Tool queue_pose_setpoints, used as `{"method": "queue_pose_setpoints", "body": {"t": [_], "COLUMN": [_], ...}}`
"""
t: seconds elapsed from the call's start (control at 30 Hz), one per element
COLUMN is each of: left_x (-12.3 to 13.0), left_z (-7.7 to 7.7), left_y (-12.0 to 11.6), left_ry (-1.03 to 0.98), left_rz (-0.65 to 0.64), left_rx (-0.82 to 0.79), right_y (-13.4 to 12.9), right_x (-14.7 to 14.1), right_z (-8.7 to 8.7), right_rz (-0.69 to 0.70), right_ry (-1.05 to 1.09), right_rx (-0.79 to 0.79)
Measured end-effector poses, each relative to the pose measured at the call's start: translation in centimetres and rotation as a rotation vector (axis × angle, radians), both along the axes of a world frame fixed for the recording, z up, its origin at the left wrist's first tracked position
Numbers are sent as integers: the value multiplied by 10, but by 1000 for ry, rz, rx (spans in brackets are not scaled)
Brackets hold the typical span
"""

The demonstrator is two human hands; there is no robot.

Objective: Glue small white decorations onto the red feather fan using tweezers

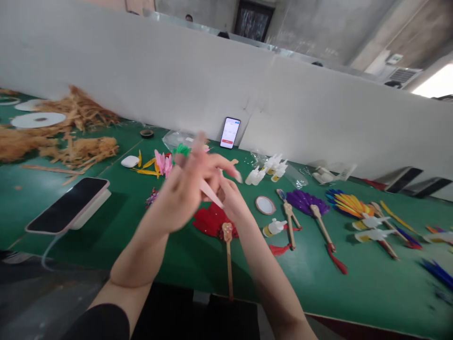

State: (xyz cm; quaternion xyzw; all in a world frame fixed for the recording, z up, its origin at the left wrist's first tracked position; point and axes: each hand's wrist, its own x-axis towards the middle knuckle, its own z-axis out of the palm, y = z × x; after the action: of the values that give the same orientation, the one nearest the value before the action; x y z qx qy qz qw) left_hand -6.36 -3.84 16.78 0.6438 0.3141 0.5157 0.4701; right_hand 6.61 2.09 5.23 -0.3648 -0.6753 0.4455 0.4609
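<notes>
My left hand [182, 193] is raised over the table and smeared by motion, with one finger pointing up and others reaching across my right hand [230, 193]. The right hand's fingers are mostly hidden behind the left. Between the two hands shows a thin pale pink strip [211, 193]; which hand holds it, I cannot tell. Just below them lies a red feather fan [208, 224] with a wooden handle [229, 269] pointing towards me. Pink feathers [163, 164] and green feathers [181, 149] lie behind my left hand.
Glue bottles [274, 228] and a round white lid [265, 205] lie to the right, near a purple feather fan [307, 202] and a yellow-blue one [347, 203]. A lit phone [230, 132] leans on the partition [177, 85]. Left are a dark phone [69, 204] and brown fibres [79, 111].
</notes>
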Motion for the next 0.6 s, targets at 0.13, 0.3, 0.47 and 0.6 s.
{"method": "queue_pose_setpoints", "body": {"t": [0.13, 0.3, 0.47, 0.6], "left_x": [-3, 32, 79, 121], "left_z": [-5, -24, -64, -98], "left_y": [29, 58, 76, 86], "left_ry": [89, 286, 466, 510], "left_rz": [222, 51, -103, -135], "left_rx": [8, -99, -169, -218], "right_y": [-19, -35, -39, -44], "right_x": [39, 49, 51, 57], "right_z": [2, -13, -32, -50], "right_rz": [333, 957, 1294, 1406], "right_ry": [81, -43, -173, -198], "right_rx": [-336, -616, -730, -665]}}
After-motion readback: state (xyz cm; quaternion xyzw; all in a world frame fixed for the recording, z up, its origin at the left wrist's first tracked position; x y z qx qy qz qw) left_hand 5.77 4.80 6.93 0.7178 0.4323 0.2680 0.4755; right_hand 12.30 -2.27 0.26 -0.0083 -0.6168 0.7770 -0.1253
